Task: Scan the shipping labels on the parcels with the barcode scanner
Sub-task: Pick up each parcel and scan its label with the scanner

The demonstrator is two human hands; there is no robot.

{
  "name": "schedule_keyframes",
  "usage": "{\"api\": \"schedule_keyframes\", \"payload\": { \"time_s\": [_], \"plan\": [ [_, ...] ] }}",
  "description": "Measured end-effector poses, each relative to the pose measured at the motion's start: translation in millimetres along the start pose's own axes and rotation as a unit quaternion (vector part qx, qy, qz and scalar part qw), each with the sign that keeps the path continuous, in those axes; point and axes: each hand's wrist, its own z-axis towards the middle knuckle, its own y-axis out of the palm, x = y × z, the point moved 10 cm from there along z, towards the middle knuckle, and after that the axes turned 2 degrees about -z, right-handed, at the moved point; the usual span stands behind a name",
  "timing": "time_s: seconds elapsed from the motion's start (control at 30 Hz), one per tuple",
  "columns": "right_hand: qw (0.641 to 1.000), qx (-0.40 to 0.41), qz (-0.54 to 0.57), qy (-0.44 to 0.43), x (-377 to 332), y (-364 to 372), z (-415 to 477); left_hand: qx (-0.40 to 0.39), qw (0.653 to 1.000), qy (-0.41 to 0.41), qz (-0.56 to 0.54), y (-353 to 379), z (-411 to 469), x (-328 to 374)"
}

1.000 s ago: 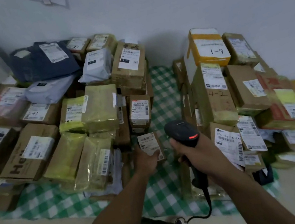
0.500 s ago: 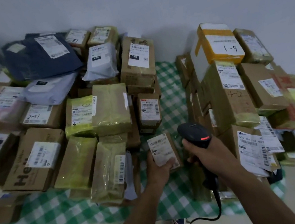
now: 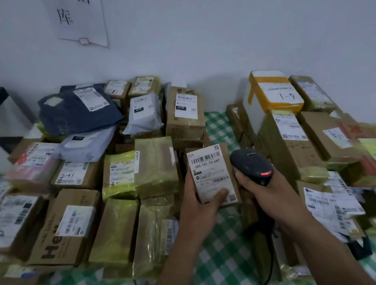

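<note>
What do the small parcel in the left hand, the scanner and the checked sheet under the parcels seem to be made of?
Small parcel: brown cardboard, as it looks at its edges, with a matte white paper label on its face. Scanner: black moulded plastic, smooth and slightly glossy, judging by the soft highlight on its head. Checked sheet: green and white, perhaps cloth or thin plastic; the blur leaves it open.

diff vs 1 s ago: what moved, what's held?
The left hand, already holding the small parcel, has lifted it off the pile toward the camera, label up. The right hand still grips the barcode scanner, now close beside the parcel's right edge, red light on as before. The view tilted up, showing a wall sign. The stacked parcels and checked cloth stayed put.
</note>
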Motion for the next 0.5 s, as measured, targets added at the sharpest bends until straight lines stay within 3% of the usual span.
{"api": "schedule_keyframes", "payload": {
  "time_s": [0.13, 0.23, 0.33, 0.5],
  "plan": [
    [0.999, 0.013, -0.029, -0.015, -31, -15, 16, -0.017, 1.0, 0.007, 0.004, 2, 22, 29],
    [0.998, 0.026, -0.044, -0.025, -48, -23, 23, 0.028, 0.997, 0.059, 0.033, 0, 43, 59],
    [0.999, -0.015, -0.015, -0.031, -59, -21, 27, 0.077, 0.988, 0.114, 0.069, 0, 68, 84],
    [0.999, -0.04, -0.025, -0.014, -66, -22, 39, 0.094, 0.98, 0.15, 0.085, 8, 104, 106]
  ]
}}
